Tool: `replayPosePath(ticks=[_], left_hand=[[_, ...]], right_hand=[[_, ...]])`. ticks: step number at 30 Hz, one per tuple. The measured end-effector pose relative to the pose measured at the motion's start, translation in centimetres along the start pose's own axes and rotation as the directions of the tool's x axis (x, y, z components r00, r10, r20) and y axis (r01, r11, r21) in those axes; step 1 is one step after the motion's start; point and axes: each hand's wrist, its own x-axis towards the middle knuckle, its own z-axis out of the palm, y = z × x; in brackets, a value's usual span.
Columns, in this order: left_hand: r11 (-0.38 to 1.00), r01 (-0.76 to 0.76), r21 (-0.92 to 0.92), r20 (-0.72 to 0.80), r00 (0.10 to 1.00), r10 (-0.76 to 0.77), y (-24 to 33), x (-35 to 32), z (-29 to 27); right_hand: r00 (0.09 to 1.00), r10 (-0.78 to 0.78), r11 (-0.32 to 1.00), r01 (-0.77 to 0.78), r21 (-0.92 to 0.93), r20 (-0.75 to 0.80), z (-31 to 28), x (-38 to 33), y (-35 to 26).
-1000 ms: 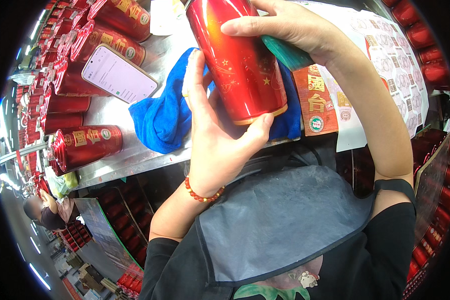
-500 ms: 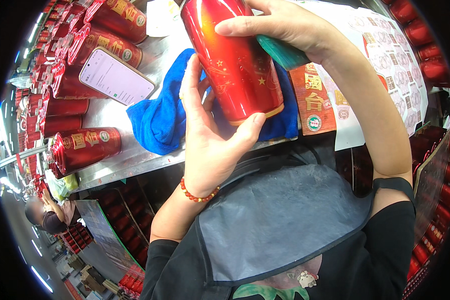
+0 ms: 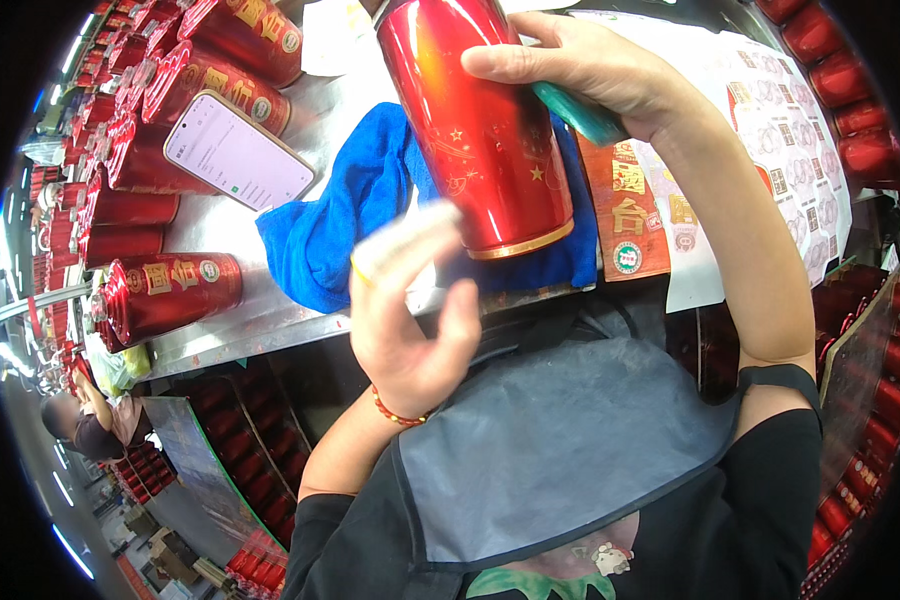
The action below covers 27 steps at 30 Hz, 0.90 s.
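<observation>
The right hand [image 3: 580, 70] grips a tall red canister [image 3: 480, 120] from the far side, with a teal tool [image 3: 580, 112] tucked under its fingers, and holds the canister tilted above a blue cloth [image 3: 340, 220] on the counter [image 3: 230, 330]. The left hand [image 3: 410, 310] hovers spread just near of the canister's gold-rimmed base (blurred, contact unclear). Good practice: steady the canister firmly and keep the left palm beneath the rim.

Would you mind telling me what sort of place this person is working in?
Probably a packing or labelling workshop: rows of red canisters on a metal workbench, a sheet of labels, and the right hand holding a red canister.
</observation>
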Motion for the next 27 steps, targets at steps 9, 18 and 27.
replayPosePath(ticks=[9, 18, 27], left_hand=[[0.875, -0.389, 0.288, 0.099, 0.921, 0.377, -0.4, -0.5, 0.8], [0.812, -0.497, 0.308, 0.164, 0.868, 0.469, 0.2, 1.7, 1.8], [0.943, -0.097, 0.317, 0.016, 0.995, 0.097, -0.5, 1.9, 2.5]], right_hand=[[0.982, 0.145, 0.989, -0.147, 0.009, 0.120, -2.8, 2.2, 3.1], [0.969, 0.230, 0.903, -0.178, -0.392, 0.091, -2.2, 2.8, -1.0], [0.987, 0.160, 0.953, -0.157, -0.258, -0.011, -2.8, -0.2, -2.3]])
